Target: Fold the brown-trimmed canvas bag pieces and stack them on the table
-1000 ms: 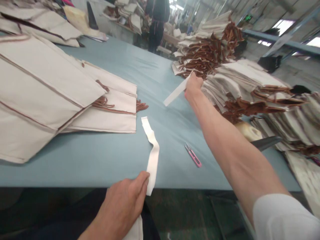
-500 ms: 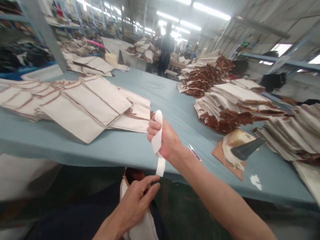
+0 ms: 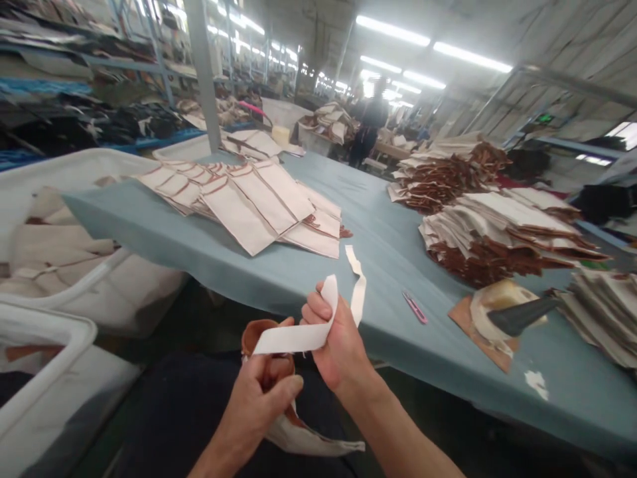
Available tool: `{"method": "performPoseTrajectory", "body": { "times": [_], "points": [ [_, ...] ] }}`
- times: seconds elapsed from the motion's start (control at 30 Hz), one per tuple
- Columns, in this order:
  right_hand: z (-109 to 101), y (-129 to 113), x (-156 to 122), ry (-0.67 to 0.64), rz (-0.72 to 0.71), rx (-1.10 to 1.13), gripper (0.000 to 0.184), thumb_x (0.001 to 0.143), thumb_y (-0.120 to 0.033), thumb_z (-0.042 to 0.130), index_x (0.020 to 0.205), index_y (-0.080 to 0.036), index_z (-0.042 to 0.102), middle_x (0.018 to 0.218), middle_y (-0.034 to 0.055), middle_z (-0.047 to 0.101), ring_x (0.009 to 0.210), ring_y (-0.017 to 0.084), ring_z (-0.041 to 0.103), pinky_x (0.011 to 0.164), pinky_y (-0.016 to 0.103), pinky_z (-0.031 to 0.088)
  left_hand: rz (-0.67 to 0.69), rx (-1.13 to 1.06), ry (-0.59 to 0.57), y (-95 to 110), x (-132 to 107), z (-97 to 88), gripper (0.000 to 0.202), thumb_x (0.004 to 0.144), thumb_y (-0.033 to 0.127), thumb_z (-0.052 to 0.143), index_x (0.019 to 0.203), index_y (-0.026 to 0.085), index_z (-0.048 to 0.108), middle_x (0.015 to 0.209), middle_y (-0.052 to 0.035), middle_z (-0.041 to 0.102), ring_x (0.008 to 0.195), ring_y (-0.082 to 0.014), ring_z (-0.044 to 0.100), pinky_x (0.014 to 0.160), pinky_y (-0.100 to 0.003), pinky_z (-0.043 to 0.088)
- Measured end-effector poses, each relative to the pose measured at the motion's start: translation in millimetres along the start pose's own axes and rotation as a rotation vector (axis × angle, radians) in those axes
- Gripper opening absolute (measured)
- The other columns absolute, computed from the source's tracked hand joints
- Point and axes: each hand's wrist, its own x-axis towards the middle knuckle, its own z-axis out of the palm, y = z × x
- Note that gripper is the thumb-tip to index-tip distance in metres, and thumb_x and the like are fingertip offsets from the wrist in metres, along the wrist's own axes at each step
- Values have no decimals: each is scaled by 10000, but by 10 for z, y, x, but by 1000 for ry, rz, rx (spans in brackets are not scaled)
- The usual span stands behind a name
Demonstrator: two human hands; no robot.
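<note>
My right hand (image 3: 338, 342) is closed around a white strip (image 3: 293, 339) of tape or fabric just in front of the table edge. From this fist one length runs left to the other hand, and a curly tail (image 3: 359, 292) shows beyond it over the tabletop. Below, my left hand (image 3: 253, 405) is curled around a cream canvas piece (image 3: 311, 441) with a brown lining (image 3: 259, 330), lying over my lap. The strip's left end lies at that piece's brown opening, by my left fingers. Whether it is attached there is hidden.
On the blue-green table (image 3: 229, 279) are fanned canvas panels (image 3: 253, 206), a pink snipping tool (image 3: 415, 307), a glue pot (image 3: 497, 305) with a dark handle and stacked brown-edged pieces (image 3: 478, 232). White bins (image 3: 84, 285) stand left. A person (image 3: 368, 123) stands far back.
The view has swung left. My left hand, earlier pointing at the strip's hanging end, now grips the canvas piece. The strip now stretches sideways between both hands, and a tail shows behind.
</note>
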Motion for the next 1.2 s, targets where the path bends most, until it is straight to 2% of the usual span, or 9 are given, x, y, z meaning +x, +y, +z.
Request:
{"method": "performPoseTrajectory", "body": {
  "times": [0.07, 0.2, 0.37, 0.5, 0.6, 0.7, 0.83, 0.97, 1.2],
  "points": [
    [-127, 117, -8, 27, -18, -41, 707, 723, -484, 945, 722, -247, 279, 560, -150, 240, 490, 57, 161, 451, 168, 232, 70, 58, 92, 57, -94, -117, 677, 812, 568, 880, 1345, 158, 801, 651, 46, 595, 568, -159, 579, 561, -257, 513],
    [-263, 327, -73, 50, 6, -110, 695, 738, -529, 941, 742, -247, 307, 571, -155, 222, 491, 59, 148, 454, 166, 202, 172, 193, 249, 155, -160, -201, 457, 858, 527, 837, 1131, 168, 909, 800, -54, 761, 856, -258, 712, 729, -292, 573],
    [-389, 608, -238, 68, 30, -225, 686, 788, -650, 880, 752, -259, 318, 600, -136, 264, 497, 70, 197, 460, 189, 231, 147, 180, 307, 163, -215, -225, 651, 914, 693, 719, 1097, 97, 908, 789, -83, 785, 672, -199, 658, 606, -270, 512],
    [-660, 813, -305, 114, 36, -393, 651, 792, -800, 802, 777, -268, 426, 619, -101, 401, 499, 95, 309, 462, 235, 318, 172, 238, 269, 241, -340, -245, 525, 906, 611, 741, 975, 127, 933, 786, -102, 832, 702, -237, 733, 670, -299, 579],
    [-939, 816, -283, 197, -39, -563, 611, 769, -783, 827, 969, -250, 605, 873, 20, 691, 720, 184, 596, 632, 307, 506, 202, 309, 224, 334, -431, -269, 384, 897, 501, 766, 967, 170, 949, 784, -92, 858, 709, -256, 771, 698, -314, 606],
    [-1097, 647, -299, 244, -136, -707, 563, 771, -683, 861, 1092, -252, 694, 1154, 90, 757, 1103, 285, 667, 945, 409, 546, 226, 367, 207, 379, -481, -283, 311, 902, 431, 753, 978, 208, 956, 812, -77, 878, 734, -259, 791, 707, -308, 611],
    [-906, 352, -467, -19, -259, -931, 304, 884, -500, 791, 1072, -261, 800, 1205, 83, 799, 1216, 307, 674, 1137, 461, 462, 231, 408, 154, 380, -486, -230, 304, 921, 400, 725, 984, 213, 956, 816, -70, 880, 710, -251, 793, 666, -298, 609],
    [-543, 242, -592, -390, -273, -1087, 136, 927, -355, 764, 1008, -249, 791, 1125, 68, 813, 1092, 266, 726, 1000, 412, 517, 222, 419, 88, 378, -476, -150, 374, 960, 477, 713, 899, 183, 935, 680, -65, 810, 608, -237, 737, 559, -290, 572],
    [-431, 367, -535, -398, -181, -1052, 121, 940, -359, 760, 924, -240, 776, 976, 44, 795, 916, 225, 716, 815, 342, 503, 185, 433, 70, 355, -467, -75, 478, 963, 572, 727, 700, 189, 842, 549, -44, 705, 510, -215, 676, 501, -294, 563]
  ]
}}
